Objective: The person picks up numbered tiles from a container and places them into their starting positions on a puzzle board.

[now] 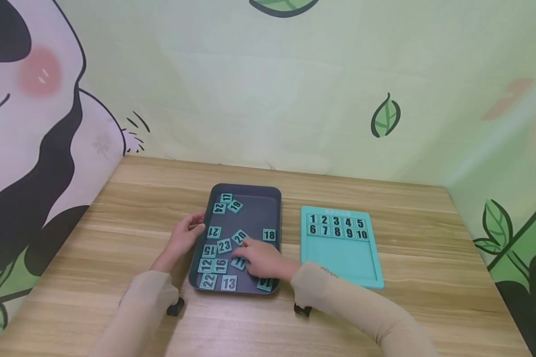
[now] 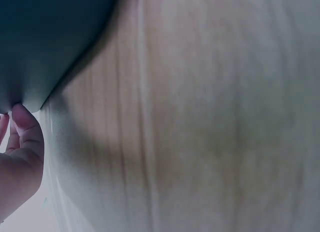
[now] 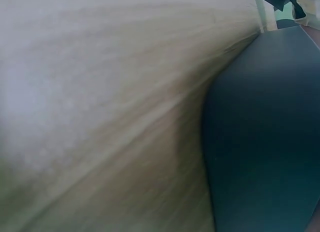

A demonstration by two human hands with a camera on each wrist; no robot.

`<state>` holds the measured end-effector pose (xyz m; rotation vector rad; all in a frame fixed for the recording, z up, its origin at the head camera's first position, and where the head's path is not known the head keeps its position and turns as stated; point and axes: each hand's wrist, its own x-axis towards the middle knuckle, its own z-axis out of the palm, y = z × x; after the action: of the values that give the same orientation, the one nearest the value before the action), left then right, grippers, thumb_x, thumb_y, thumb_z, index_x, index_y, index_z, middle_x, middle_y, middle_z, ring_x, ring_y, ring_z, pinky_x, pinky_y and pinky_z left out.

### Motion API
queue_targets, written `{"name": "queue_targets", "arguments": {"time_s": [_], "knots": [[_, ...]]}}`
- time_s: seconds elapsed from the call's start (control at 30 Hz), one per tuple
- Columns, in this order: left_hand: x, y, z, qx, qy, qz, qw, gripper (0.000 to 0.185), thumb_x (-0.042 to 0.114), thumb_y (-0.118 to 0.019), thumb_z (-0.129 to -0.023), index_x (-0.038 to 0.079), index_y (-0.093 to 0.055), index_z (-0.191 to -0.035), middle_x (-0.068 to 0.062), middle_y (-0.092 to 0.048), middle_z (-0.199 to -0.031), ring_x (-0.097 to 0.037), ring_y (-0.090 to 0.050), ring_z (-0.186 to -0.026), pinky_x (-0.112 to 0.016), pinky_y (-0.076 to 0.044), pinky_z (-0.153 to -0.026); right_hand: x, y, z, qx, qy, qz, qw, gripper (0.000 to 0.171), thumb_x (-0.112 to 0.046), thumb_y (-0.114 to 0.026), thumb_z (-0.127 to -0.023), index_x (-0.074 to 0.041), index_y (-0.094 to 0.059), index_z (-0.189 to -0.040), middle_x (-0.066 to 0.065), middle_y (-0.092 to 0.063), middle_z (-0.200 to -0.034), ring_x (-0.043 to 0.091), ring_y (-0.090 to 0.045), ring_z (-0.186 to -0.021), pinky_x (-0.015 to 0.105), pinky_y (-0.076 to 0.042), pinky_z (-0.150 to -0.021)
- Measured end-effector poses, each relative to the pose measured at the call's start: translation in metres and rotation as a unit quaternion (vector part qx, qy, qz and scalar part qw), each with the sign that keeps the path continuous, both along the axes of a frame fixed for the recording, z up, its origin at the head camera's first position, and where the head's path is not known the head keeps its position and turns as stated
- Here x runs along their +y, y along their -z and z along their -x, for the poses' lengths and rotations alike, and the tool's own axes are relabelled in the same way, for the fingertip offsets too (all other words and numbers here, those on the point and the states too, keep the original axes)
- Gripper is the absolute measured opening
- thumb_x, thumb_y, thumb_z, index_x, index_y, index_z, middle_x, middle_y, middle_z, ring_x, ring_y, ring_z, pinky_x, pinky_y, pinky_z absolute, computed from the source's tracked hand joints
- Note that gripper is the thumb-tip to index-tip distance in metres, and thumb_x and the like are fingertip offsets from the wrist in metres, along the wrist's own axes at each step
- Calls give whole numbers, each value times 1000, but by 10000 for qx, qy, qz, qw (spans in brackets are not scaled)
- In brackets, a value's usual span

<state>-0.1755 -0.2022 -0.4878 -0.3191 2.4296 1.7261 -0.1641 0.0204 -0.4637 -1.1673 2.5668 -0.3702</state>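
Note:
A dark tray lies on the wooden table with several loose teal number tiles in it, among them 18, 20 and 23. My left hand holds the tray's left rim; in the left wrist view a fingertip presses against the tray's edge. My right hand reaches into the tray, its curled fingers on tile 11, which they partly hide. To the right lies a teal board with tiles 1 to 10 set in its top two rows.
Walls with panda and leaf pictures close in the table at the back and on both sides. The right wrist view shows only blurred table wood and the tray's dark outer side. Bare wood lies left of the tray and right of the board.

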Motion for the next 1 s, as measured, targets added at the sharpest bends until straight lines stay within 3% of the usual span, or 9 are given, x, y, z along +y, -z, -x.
{"name": "queue_targets", "arguments": {"time_s": [0.1,0.27,0.37,0.6,0.8,1.0], "knots": [[0,0,0,12,10,-7,10000,41,15,-39,-93,10,-35,-134,-13,-40,-132,-31,-36,-125,-46,-33,-102,0,1,0,-5,141,9,9999,45,-11,-53,-82,-22,-48,-126,1,-52,-104,10,-50,-82,20,-46,-71],[0,0,-1,24,16,13,10000,41,14,-39,-93,10,-35,-134,-13,-40,-132,-31,-36,-124,-46,-33,-102,1,0,-2,-1,342,-153,9993,55,-30,-59,-81,-16,-41,-130,5,-50,-121,15,-52,-104,30,-47,-87],[1,-1,-1,21,11,56,10000,40,15,-39,-94,10,-35,-134,-13,-40,-132,-31,-36,-124,-47,-33,-102,1,1,-3,41,401,-237,9989,58,-36,-62,-79,-15,-42,-129,4,-50,-120,15,-52,-105,29,-47,-87],[1,-2,-2,60,29,127,9999,40,15,-39,-93,10,-35,-133,-13,-41,-131,-31,-36,-124,-46,-33,-102,1,4,-2,67,453,-190,9988,44,-33,-63,-79,-17,-51,-119,1,-54,-113,13,-54,-101,27,-47,-86],[1,-2,-2,49,17,123,9999,40,15,-39,-94,11,-35,-134,-13,-40,-132,-31,-36,-125,-47,-33,-102,4,0,-1,-103,509,144,9985,41,-30,-64,-77,-16,-57,-115,2,-54,-113,13,-54,-101,26,-46,-88],[0,-2,-1,91,36,156,9998,40,15,-40,-93,10,-35,-133,-14,-41,-131,-32,-36,-124,-46,-33,-102,14,-12,0,-243,472,565,9970,38,-27,-65,-77,-14,-60,-112,2,-54,-105,10,-52,-90,24,-47,-83]]}}
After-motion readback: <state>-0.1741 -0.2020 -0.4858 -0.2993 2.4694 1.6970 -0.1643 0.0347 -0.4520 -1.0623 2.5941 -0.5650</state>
